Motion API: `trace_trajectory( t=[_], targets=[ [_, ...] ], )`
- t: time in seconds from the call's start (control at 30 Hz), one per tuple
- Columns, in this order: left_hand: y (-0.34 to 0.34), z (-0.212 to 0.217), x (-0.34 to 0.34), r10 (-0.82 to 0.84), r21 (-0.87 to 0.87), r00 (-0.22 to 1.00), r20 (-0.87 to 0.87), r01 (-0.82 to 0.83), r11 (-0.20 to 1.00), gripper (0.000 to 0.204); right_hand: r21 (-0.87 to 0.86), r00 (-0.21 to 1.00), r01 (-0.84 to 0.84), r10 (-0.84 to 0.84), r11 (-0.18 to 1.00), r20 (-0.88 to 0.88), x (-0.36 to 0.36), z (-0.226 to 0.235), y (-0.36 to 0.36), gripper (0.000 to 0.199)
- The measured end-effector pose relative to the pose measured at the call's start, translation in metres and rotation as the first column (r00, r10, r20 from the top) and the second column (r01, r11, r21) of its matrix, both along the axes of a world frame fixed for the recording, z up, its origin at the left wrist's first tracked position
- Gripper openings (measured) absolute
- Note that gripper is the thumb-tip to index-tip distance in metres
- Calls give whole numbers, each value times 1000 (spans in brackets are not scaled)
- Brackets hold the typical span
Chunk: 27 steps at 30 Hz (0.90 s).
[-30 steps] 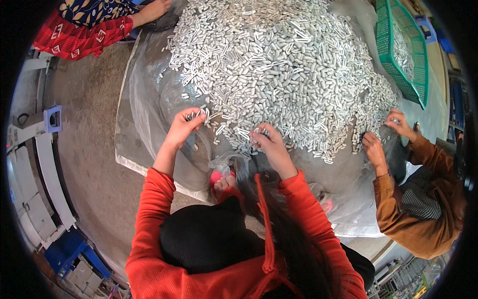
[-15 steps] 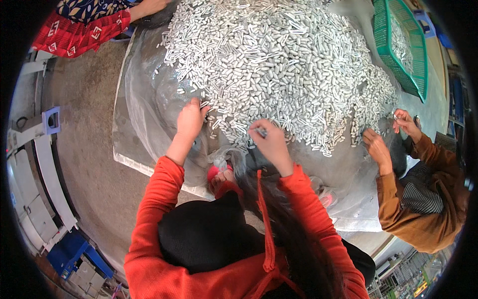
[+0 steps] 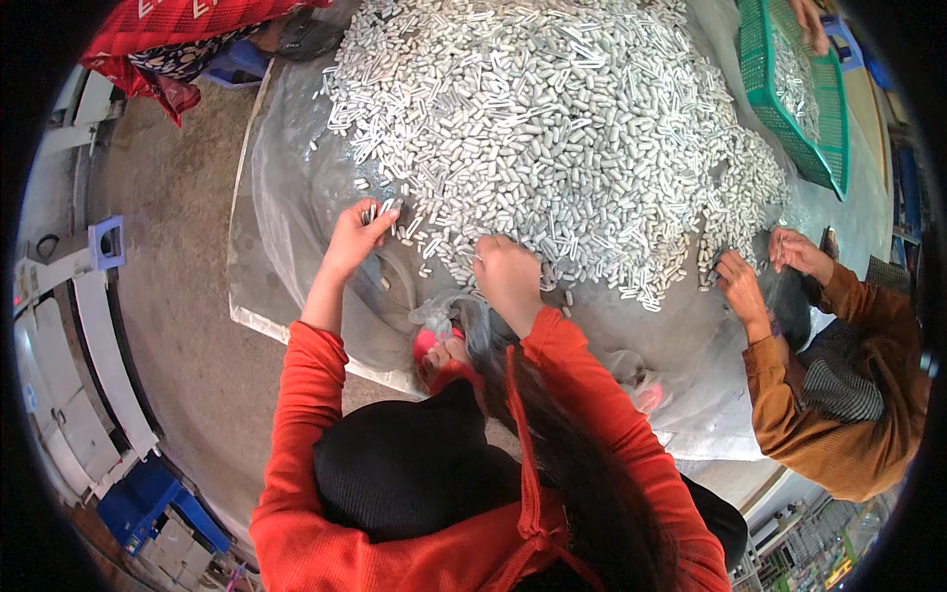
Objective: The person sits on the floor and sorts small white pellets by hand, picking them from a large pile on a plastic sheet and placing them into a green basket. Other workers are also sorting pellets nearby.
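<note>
Tubes [image 3: 552, 128] are lying heaped on the plastic sheet [image 3: 286, 207]; small, light, stiff, probably slippery. Your left hand [image 3: 353, 237] is pinching a few by their middles; your right hand [image 3: 508, 276] is pressing closed into the heap's edge.

shiny silvery metal pieces [image 3: 552, 128] on glossy clear plastic sheet [image 3: 296, 197], rough concrete floor [image 3: 178, 296]

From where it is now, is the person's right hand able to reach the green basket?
Probably not. The right hand rests at the near edge of the pile of small silver pieces, and the green basket lies beyond the whole pile, far right.
</note>
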<state>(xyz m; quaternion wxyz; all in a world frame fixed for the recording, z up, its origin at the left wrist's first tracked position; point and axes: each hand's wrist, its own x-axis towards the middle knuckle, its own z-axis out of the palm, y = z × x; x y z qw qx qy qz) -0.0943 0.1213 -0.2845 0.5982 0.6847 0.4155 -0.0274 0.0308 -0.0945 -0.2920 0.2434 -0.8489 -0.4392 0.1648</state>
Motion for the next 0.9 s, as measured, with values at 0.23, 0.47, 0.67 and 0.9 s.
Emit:
trace_trajectory(
  t=[0.23, 0.47, 0.67, 0.9],
  targets=[
    [-1, 11, 3, 165, -342, 974, 156, -104, 934, 23, 134, 347, 375, -5, 917, -938, 20, 14, -18, 8],
    [-15, -5, 13, -53, 629, 878, -476, 382, 676, 33, 0, -272, 519, 166, 855, -948, 34, 40, -43, 24],
    [-24, -13, 17, -124, 632, 935, -333, 319, 707, 27, 55, -338, 538, 275, 841, -900, 44, 41, -59, 22],
    [-6, 17, -5, 263, -563, 927, 267, -71, 823, 15, 174, 701, 145, 23, 974, -712, 33, 25, -65, 15]
  ],
)
